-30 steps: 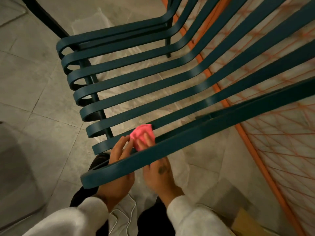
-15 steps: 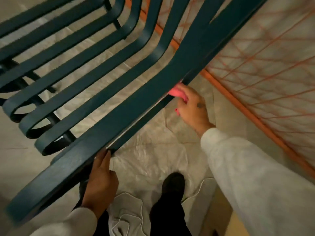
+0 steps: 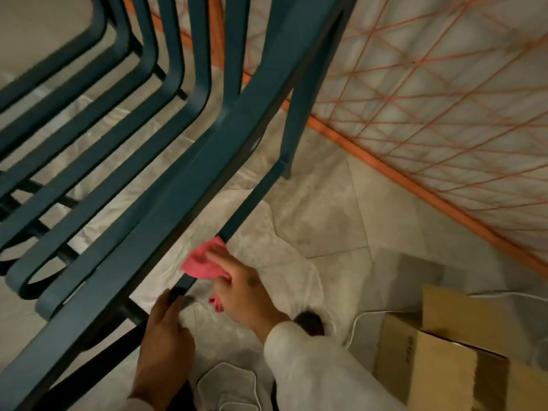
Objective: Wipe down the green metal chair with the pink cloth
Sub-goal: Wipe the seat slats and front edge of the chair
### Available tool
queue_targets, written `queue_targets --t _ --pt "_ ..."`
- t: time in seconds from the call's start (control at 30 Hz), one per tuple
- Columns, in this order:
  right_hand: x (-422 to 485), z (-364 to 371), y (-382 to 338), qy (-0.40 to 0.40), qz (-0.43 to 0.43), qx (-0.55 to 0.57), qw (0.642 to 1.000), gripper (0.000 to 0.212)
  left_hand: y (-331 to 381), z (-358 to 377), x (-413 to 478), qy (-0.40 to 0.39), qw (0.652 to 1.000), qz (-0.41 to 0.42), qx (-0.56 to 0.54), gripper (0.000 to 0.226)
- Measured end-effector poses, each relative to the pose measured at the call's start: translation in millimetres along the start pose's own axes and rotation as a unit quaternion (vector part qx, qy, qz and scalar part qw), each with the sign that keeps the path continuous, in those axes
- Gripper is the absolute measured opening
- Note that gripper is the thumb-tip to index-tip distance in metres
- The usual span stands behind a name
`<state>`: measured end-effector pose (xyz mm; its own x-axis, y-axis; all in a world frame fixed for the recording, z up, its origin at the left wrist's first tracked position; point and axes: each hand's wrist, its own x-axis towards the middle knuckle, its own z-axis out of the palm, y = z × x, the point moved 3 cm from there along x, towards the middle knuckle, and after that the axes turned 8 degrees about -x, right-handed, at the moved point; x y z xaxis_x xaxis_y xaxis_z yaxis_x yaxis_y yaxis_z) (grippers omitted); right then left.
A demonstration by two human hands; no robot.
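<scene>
Pink cloth (image 3: 204, 262) lies bunched against a thin lower bar of the green metal chair (image 3: 166, 185), pressed there by the right hand (image 3: 243, 289). The fingers (image 3: 218, 259) are spread flat over the cloth rather than curled shut, and a small tail of the same fabric shows under the palm — so the cloth is pinned between hand and bar more than gripped.

Just below the cloth along that same bar, the left hand (image 3: 166, 330) is closed around the metal, its thumb and fingers wrapped on the bar's near end.

Above the cloth runs the chair's broad top rail, slanting from lower left to upper right, with the curved slats fanning away beyond it to the upper left. A chair leg drops to the floor up and to the right of the cloth.

Crinkled plastic sheet (image 3: 267, 250) covers the stone floor beneath the chair. To the right of the cloth, well apart from it, sits an open cardboard box (image 3: 439, 360); a white cable (image 3: 367, 317) lies between box and hands. Further right stands an orange wire frame (image 3: 415, 185).
</scene>
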<state>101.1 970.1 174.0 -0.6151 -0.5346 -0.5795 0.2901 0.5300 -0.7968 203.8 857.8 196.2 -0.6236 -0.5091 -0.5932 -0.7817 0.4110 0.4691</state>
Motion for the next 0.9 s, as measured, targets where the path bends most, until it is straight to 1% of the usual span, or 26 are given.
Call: queue_targets --t 0.03,0.07,0.13,0.23,0.3,0.33,0.4,0.47,0.5,0.6,0.67,0.73,0.83,0.87,0.9 --pt "-5.2 -14.0 -4.2 0.032 0.051 0.101 0.993 0.049 7.7 0.1 2.2 -0.01 1.0 0.007 0.0 0.061" --pt "-8.0 -31.6 -4.4 0.078 0.084 0.163 0.98 0.044 16.5 1.3 5.1 -0.022 1.0 0.015 -0.002 0.064" --pt "-8.1 -68.7 1.0 0.147 0.12 0.228 0.955 0.035 39.9 5.8 11.8 -0.036 0.999 0.024 -0.028 0.065" --pt "4.5 -124.5 -2.3 0.225 0.114 0.301 0.92 0.029 86.7 19.7 28.8 -0.053 0.997 0.053 -0.02 0.064" --pt "16.9 -155.8 -15.8 0.255 0.084 0.348 0.898 0.035 109.6 31.1 43.3 -0.081 0.995 0.059 0.004 0.067" --pt "24.2 -167.5 -24.1 0.256 0.072 0.356 0.896 0.04 116.0 36.3 50.5 -0.093 0.994 0.057 0.016 0.069" --pt "39.7 -184.2 -39.5 0.239 0.055 0.353 0.903 0.048 125.7 47.4 60.6 -0.112 0.992 0.044 0.034 0.072" --pt "51.5 -183.2 -57.8 0.207 0.034 0.355 0.911 0.049 122.9 51.7 63.4 -0.122 0.991 0.026 0.049 0.072" --pt "53.0 -182.0 -66.4 0.203 0.021 0.359 0.911 0.05 120.9 54.9 63.3 -0.131 0.989 0.029 0.062 0.072" --pt "41.8 -173.0 -94.8 0.224 -0.012 0.369 0.902 0.057 115.4 51.4 63.2 -0.159 0.979 0.052 0.115 0.07" --pt "29.5 -169.9 -115.2 0.231 -0.061 0.366 0.899 0.06 119.2 45.6 62.6 -0.183 0.975 0.043 0.121 0.07" --pt "12.0 -174.8 -137.2 0.236 -0.129 0.377 0.886 0.063 127.5 41.6 57.4 -0.206 0.966 0.053 0.145 0.066" --pt "-11.0 -185.7 -159.8 0.257 -0.245 0.353 0.866 0.062 131.5 39.5 56.2 -0.211 0.96 0.075 0.168 0.063" --pt "-15.6 -185.6 -162.6 0.266 -0.27 0.335 0.863 0.06 132.0 38.6 56.7 -0.208 0.961 0.073 0.167 0.063" --pt "-16.8 -182.5 -161.2 0.276 -0.275 0.316 0.865 0.059 132.3 37.9 56.1 -0.213 0.96 0.067 0.168 0.064"
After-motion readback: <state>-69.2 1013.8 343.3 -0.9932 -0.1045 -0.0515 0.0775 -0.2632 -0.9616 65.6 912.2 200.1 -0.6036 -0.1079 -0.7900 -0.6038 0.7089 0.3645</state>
